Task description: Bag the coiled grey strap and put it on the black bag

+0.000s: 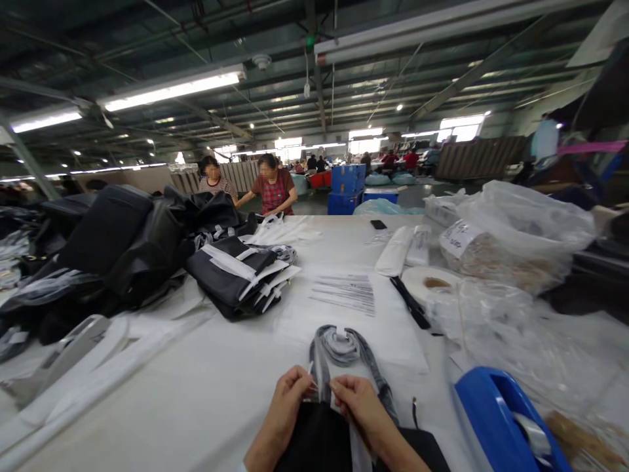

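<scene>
A black bag [314, 436] lies at the front edge of the table, partly under my wrists. Its grey-looking strap [373, 367], covered in clear plastic wrap [320, 364], loops away from me and curls at the far end. My left hand [285, 406] pinches the wrap at the left side of the strap, close to where it meets the bag. Opposite it, my right hand [361, 403] has thumb and finger pressed together on the wrap's right side. A white strip [358, 449] runs down the bag below my right hand.
A blue tape dispenser [506, 419] stands at the right front. Behind it are clear plastic bags [521, 229] and a white roll [427, 285]. Thin dark strips [344, 292] lie on white sheets mid-table. Stacked black bags [236, 269] sit left; two people work beyond.
</scene>
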`<state>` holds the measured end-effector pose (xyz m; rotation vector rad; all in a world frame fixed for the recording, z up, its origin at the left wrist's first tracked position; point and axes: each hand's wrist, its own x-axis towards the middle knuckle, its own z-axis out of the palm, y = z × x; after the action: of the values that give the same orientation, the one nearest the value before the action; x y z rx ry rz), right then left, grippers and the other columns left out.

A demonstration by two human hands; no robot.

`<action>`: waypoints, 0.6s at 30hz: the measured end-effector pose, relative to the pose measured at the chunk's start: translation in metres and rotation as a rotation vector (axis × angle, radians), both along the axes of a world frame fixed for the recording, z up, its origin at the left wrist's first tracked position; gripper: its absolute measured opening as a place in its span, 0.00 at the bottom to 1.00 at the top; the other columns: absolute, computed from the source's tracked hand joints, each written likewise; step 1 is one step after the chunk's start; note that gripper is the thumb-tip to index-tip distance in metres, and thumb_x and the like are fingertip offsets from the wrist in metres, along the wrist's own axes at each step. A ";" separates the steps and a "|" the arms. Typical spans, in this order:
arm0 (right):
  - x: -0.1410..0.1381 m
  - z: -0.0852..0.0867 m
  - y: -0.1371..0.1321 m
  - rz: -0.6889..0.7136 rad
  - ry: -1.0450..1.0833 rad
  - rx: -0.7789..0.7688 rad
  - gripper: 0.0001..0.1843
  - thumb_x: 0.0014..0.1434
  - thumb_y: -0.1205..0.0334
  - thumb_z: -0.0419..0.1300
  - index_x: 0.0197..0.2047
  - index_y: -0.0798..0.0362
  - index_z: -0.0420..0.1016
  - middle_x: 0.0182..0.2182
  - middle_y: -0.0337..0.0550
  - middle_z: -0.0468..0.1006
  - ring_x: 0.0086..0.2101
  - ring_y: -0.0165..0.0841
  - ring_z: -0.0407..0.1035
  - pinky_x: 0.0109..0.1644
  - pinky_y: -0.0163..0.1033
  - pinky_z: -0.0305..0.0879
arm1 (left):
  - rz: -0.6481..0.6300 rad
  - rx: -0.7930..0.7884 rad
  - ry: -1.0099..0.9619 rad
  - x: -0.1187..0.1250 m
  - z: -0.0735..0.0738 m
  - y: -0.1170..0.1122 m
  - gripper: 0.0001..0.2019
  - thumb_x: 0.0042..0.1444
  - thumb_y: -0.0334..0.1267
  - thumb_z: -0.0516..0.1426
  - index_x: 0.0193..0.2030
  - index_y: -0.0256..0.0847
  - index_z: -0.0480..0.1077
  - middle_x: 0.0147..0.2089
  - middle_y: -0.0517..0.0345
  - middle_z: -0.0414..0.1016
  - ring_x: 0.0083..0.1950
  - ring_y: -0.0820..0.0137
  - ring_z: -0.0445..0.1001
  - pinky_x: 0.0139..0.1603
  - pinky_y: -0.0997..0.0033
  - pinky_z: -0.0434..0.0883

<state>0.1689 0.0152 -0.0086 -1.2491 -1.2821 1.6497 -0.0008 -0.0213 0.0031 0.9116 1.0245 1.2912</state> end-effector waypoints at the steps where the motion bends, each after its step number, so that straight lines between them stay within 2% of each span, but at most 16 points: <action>1: 0.003 0.001 -0.003 0.043 0.009 -0.034 0.23 0.40 0.43 0.67 0.29 0.55 0.72 0.17 0.33 0.69 0.18 0.25 0.58 0.23 0.32 0.50 | 0.030 -0.001 -0.072 0.000 0.004 -0.001 0.17 0.52 0.50 0.61 0.25 0.39 0.64 0.24 0.65 0.64 0.30 0.75 0.61 0.37 0.73 0.61; 4: 0.012 0.007 -0.013 0.154 0.067 -0.138 0.28 0.33 0.45 0.73 0.33 0.54 0.72 0.16 0.32 0.69 0.18 0.25 0.59 0.22 0.31 0.51 | 0.072 -0.029 -0.253 -0.002 0.012 -0.003 0.19 0.52 0.50 0.61 0.23 0.40 0.61 0.23 0.64 0.64 0.29 0.75 0.63 0.36 0.74 0.63; 6: 0.016 0.013 -0.018 0.159 0.145 -0.188 0.26 0.38 0.45 0.73 0.33 0.55 0.74 0.21 0.36 0.73 0.21 0.24 0.63 0.25 0.30 0.57 | 0.090 -0.068 -0.340 -0.003 0.013 -0.002 0.17 0.51 0.49 0.63 0.26 0.39 0.64 0.25 0.62 0.69 0.29 0.75 0.65 0.34 0.75 0.64; 8: 0.015 0.016 -0.019 0.153 0.219 -0.200 0.25 0.41 0.47 0.72 0.38 0.55 0.76 0.30 0.42 0.77 0.28 0.26 0.69 0.34 0.30 0.63 | 0.111 -0.115 -0.391 -0.005 0.010 0.000 0.14 0.48 0.44 0.65 0.33 0.39 0.68 0.33 0.58 0.75 0.29 0.77 0.66 0.31 0.77 0.64; 9: 0.014 0.016 -0.018 0.156 0.201 -0.159 0.27 0.41 0.46 0.72 0.41 0.54 0.77 0.34 0.44 0.78 0.31 0.27 0.70 0.37 0.31 0.64 | 0.117 -0.139 -0.399 -0.005 0.008 0.001 0.15 0.46 0.41 0.67 0.37 0.39 0.70 0.37 0.55 0.77 0.27 0.79 0.66 0.30 0.78 0.63; 11: 0.009 0.012 -0.012 0.160 0.067 -0.014 0.33 0.39 0.40 0.70 0.43 0.54 0.78 0.32 0.44 0.78 0.30 0.31 0.69 0.34 0.34 0.64 | 0.123 -0.177 -0.386 -0.006 0.004 0.003 0.21 0.42 0.37 0.69 0.44 0.38 0.71 0.43 0.50 0.78 0.24 0.82 0.63 0.26 0.80 0.61; 14: 0.000 0.005 0.000 0.092 -0.182 0.219 0.34 0.45 0.31 0.61 0.34 0.57 0.78 0.24 0.43 0.74 0.25 0.32 0.64 0.30 0.37 0.60 | 0.117 -0.182 -0.336 -0.007 0.001 0.006 0.28 0.41 0.39 0.71 0.50 0.35 0.72 0.45 0.46 0.78 0.24 0.81 0.66 0.23 0.81 0.60; 16: -0.005 0.005 0.006 0.036 -0.244 0.296 0.31 0.51 0.33 0.57 0.31 0.56 0.77 0.24 0.43 0.74 0.27 0.34 0.65 0.33 0.39 0.60 | 0.114 -0.152 -0.312 -0.008 0.000 0.007 0.30 0.41 0.41 0.72 0.51 0.34 0.72 0.45 0.45 0.79 0.29 0.77 0.70 0.24 0.80 0.61; 18: -0.009 0.009 0.008 0.014 -0.300 0.372 0.26 0.54 0.38 0.55 0.31 0.55 0.77 0.26 0.43 0.75 0.29 0.36 0.66 0.35 0.40 0.59 | 0.093 -0.073 -0.188 -0.009 0.000 0.009 0.30 0.45 0.44 0.70 0.54 0.34 0.72 0.47 0.45 0.79 0.36 0.71 0.74 0.30 0.78 0.66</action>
<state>0.1598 0.0227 0.0005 -1.2840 -1.6913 1.1870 -0.0099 -0.0123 0.0027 0.6802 0.9689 1.3799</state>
